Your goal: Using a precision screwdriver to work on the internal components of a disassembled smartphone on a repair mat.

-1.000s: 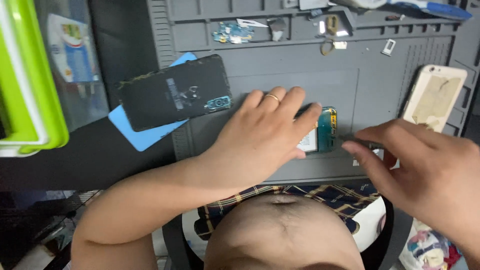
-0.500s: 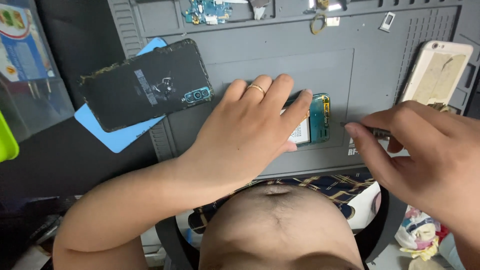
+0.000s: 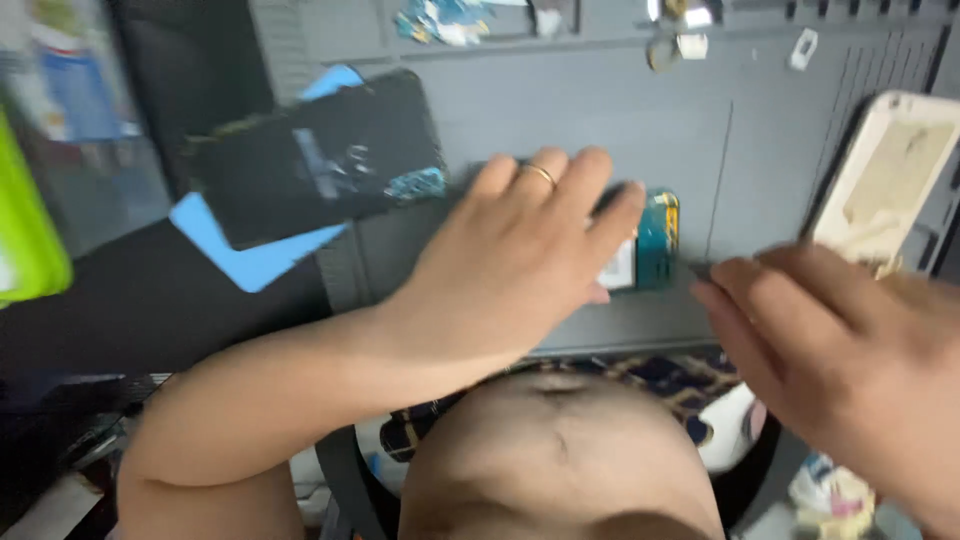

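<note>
My left hand (image 3: 520, 250), a ring on one finger, lies flat with fingers spread over an opened phone (image 3: 645, 242) on the grey work mat (image 3: 560, 110); only the phone's teal right end shows past my fingertips. My right hand (image 3: 830, 350) is at the lower right, fingers pinched on a thin dark tool whose tip (image 3: 702, 268) reaches to just right of the phone. The frame is blurred.
A black phone back cover (image 3: 320, 160) lies on a blue card (image 3: 250, 262) at the mat's left. A pale phone housing (image 3: 890, 175) rests at the right edge. Small parts (image 3: 440, 20) and pieces (image 3: 680, 45) sit in the mat's top trays. A green object (image 3: 25, 230) is far left.
The view has shifted and blurred. My right hand has moved left, bringing the tool tip closer to the phone. My left hand stays pressed on the phone.
</note>
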